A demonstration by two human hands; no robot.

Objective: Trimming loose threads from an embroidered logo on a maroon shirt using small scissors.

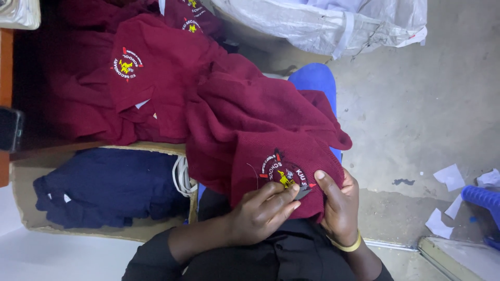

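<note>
I have a maroon sweater (pixel 260 119) draped over my lap, its embroidered badge (pixel 284 171) turned up toward me at about 6 o'clock in the view. My left hand (pixel 263 213) pinches a small dark tool (pixel 302 193), probably thread snips, with its tip just beside the badge's lower edge; a loose thread (pixel 254 174) stands off the badge at its 9 o'clock side. My right hand (pixel 338 208), with a yellow band at the wrist, grips the knit from the 3 o'clock side, thumb on top, holding the cloth taut. Judgement: this piece is mid-trim, not finished, since the thread is not yet cut. A pile of like maroon sweaters (pixel 130 73) lies at 11 o'clock; I cannot tell whether those are done. A cardboard box (pixel 21 177) of navy garments (pixel 104 187) sits at 9 o'clock, untouched.
</note>
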